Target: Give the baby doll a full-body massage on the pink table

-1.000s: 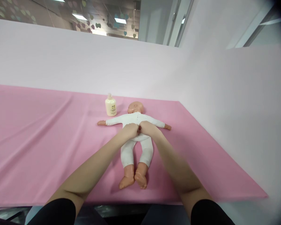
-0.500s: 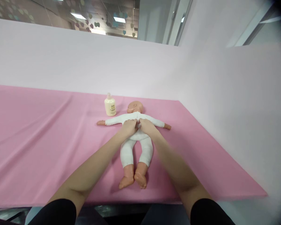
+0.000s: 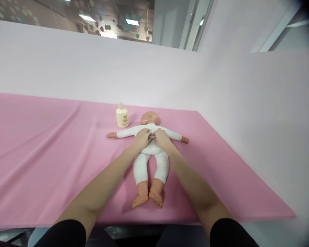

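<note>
A baby doll (image 3: 151,161) in a white bodysuit lies on its back on the pink cloth (image 3: 54,151), arms spread, head toward the wall. My left hand (image 3: 142,138) and my right hand (image 3: 161,138) rest side by side on the doll's chest, fingers laid flat on the suit just below its neck. Neither hand lifts the doll. A small cream lotion bottle (image 3: 122,116) stands upright just left of the doll's head.
A pale partition wall (image 3: 92,72) runs behind the cloth and turns along the right side (image 3: 260,113). The pink cloth's front edge (image 3: 170,221) lies close to my body, its right edge slanting toward the far corner.
Both hands have slid up the doll's torso, from the belly to the upper chest. The doll and the bottle have not moved.
</note>
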Available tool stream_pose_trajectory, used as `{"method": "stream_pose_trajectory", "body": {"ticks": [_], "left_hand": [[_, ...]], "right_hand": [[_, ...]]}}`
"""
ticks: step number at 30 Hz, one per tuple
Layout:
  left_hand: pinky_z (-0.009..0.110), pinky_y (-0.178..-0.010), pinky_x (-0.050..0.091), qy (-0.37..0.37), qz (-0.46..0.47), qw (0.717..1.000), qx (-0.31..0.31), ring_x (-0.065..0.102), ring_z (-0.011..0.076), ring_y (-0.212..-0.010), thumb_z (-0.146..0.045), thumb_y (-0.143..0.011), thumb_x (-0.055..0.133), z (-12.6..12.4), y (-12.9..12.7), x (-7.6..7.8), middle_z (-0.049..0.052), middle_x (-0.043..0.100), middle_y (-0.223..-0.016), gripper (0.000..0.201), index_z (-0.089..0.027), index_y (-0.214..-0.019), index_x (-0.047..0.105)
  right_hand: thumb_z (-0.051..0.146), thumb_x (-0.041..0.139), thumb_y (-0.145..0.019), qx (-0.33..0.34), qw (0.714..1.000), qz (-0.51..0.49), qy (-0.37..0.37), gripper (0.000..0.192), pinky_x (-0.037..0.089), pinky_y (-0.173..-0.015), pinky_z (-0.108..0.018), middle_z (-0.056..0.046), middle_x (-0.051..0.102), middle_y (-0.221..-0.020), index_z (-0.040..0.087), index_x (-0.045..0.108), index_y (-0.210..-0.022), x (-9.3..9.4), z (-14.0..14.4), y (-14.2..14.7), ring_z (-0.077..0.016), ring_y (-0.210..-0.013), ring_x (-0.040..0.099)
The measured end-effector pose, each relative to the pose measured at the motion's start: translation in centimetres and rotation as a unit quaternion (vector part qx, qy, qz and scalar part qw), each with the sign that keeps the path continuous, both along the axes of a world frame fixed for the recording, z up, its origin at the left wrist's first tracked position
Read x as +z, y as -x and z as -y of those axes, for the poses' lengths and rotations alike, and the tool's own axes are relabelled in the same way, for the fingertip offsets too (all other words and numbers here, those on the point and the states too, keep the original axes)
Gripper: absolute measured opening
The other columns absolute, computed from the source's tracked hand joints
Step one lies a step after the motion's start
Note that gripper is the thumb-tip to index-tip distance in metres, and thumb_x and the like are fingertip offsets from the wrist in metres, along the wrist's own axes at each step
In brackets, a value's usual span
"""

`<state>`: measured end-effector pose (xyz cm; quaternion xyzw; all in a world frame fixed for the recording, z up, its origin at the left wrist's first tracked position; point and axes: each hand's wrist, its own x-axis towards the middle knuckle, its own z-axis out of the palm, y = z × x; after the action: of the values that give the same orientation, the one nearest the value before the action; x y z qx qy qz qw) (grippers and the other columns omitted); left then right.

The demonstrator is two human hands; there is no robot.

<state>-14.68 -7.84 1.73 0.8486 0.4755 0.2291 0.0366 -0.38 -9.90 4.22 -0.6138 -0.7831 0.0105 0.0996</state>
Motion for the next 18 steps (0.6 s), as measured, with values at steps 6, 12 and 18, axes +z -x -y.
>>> {"method": "stream_pose_trajectory", "body": {"ticks": [6,12,18], "left_hand": [[0.039,-0.094,0.043,-0.01,0.019,1.0,-0.015,0.056,0.0235,-0.102,-0.023,-0.09,0.045,-0.1,0.1,0.3,0.011,0.066,-0.106,0.026,-0.014,-0.088,0.069],[0.038,-0.095,0.042,-0.008,0.062,0.998,0.012,0.056,0.0242,-0.104,-0.022,-0.088,0.046,-0.6,0.3,-0.5,0.01,0.066,-0.109,0.027,-0.014,-0.108,0.063],[0.043,-0.098,0.038,0.016,0.018,0.999,0.031,0.049,0.027,-0.115,-0.029,-0.093,0.038,-0.8,0.3,-1.0,0.01,0.055,-0.13,0.042,-0.018,-0.132,0.049]], "right_hand": [[0.01,0.037,-0.09,0.006,1.0,-0.008,-0.026,0.027,0.041,-0.085,-0.031,-0.01,0.061,-0.109,0.015,0.061,-0.1,-1.2,-1.0,-0.2,-0.0223,-0.101,0.054],[0.01,0.039,-0.089,-0.008,0.993,-0.1,-0.061,0.033,0.04,-0.087,-0.03,-0.009,0.065,-0.107,0.015,0.053,-0.118,-2.9,-2.3,-0.7,-0.0203,-0.098,0.057],[0.018,0.043,-0.09,0.019,0.984,-0.17,-0.056,0.035,0.039,-0.093,-0.032,-0.009,0.061,-0.115,0.018,0.055,-0.123,-4.0,-3.5,-1.7,-0.0186,-0.098,0.057]]}}
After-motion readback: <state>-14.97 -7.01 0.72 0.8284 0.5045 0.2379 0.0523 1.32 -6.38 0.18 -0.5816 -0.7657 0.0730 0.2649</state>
